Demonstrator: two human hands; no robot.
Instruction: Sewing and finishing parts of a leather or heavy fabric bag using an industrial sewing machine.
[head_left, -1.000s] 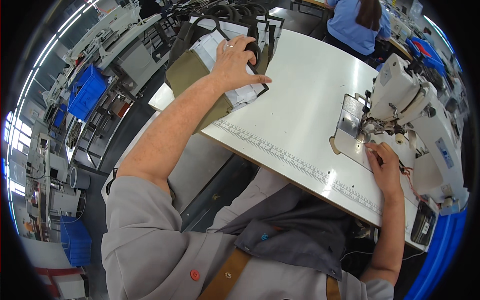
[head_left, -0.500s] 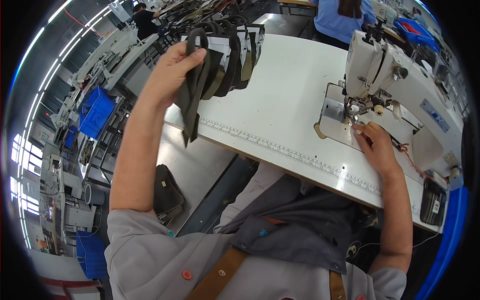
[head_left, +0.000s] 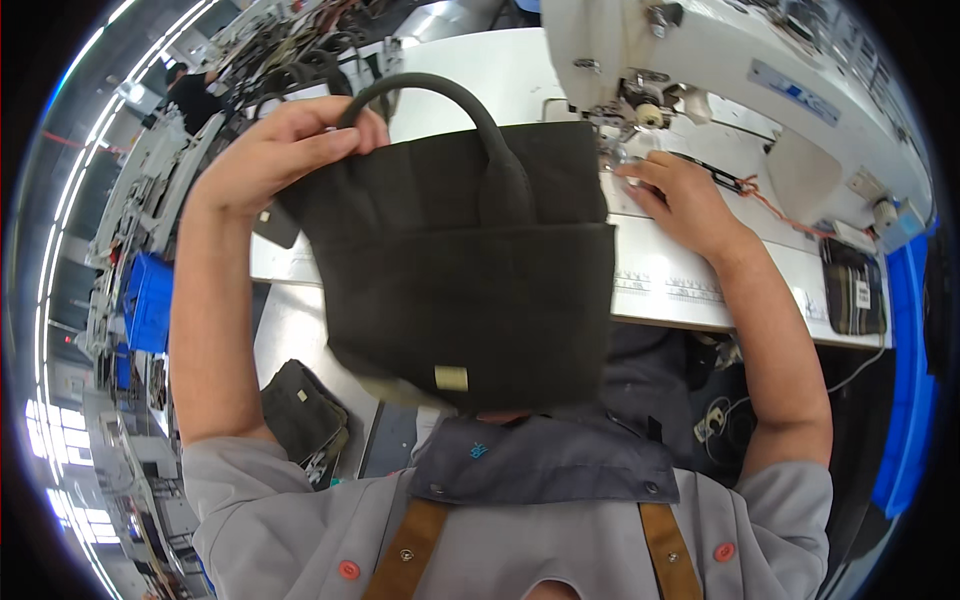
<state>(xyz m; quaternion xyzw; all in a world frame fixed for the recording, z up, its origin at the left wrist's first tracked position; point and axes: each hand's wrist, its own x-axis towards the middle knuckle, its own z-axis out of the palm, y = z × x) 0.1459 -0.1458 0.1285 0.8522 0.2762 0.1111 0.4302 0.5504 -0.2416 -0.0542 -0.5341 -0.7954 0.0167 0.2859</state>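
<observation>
A dark, blackish-green handbag (head_left: 460, 300) with a looped handle and a small pale label hangs upright before me. At its upper left corner my left hand (head_left: 285, 150) is closed, gripping it beside the foot of the handle. The bag's right edge comes close to the fingers of my right hand (head_left: 690, 205). That hand rests by the needle area of a white sewing machine (head_left: 715, 45), thumb and fingertips drawn together. Whatever lies between those fingertips is too small to make out. The bag hides part of the tabletop.
Another dark bag (head_left: 305, 412) lies on a metal surface at lower left. More dark bags (head_left: 320, 70) stand at the table's far left. A black tool with an orange cord (head_left: 715, 172) lies beside the machine; a plaid pouch (head_left: 853, 288) is at right. Blue bin (head_left: 148, 302) at left.
My left hand has brought the bag from the far left to in front of me, where its broad face now shows. My right hand stays by the needle. The view has shifted.
</observation>
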